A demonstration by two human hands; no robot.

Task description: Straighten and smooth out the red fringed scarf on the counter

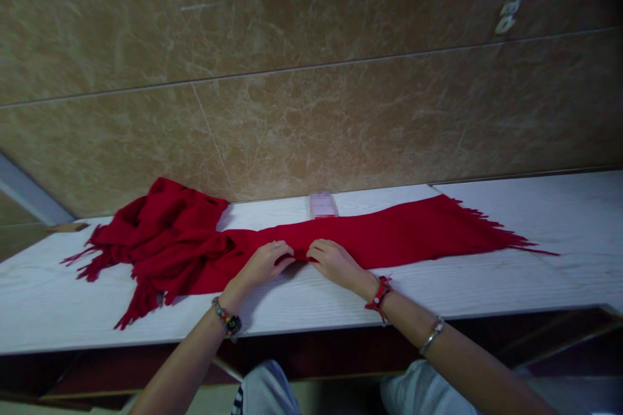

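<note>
A long red scarf (389, 233) with fringed ends lies across a white wood-grain tabletop (302, 301). Its right part is spread flat, with the fringe pointing right; the left part is bunched in a loose heap. At the middle of the scarf's near edge, my left hand (267, 264) pinches the cloth between thumb and fingers. Close beside it, my right hand (335, 262) grips the same edge with curled fingers. Both hands are closed on the fabric, a small gap between them.
Behind the scarf, a small pinkish box (323, 205) stands against the brown marbled tile wall (311, 123). A small brown piece (67, 227) lies at the far left corner. Dark open shelf spaces (311, 353) run below the tabletop's front edge.
</note>
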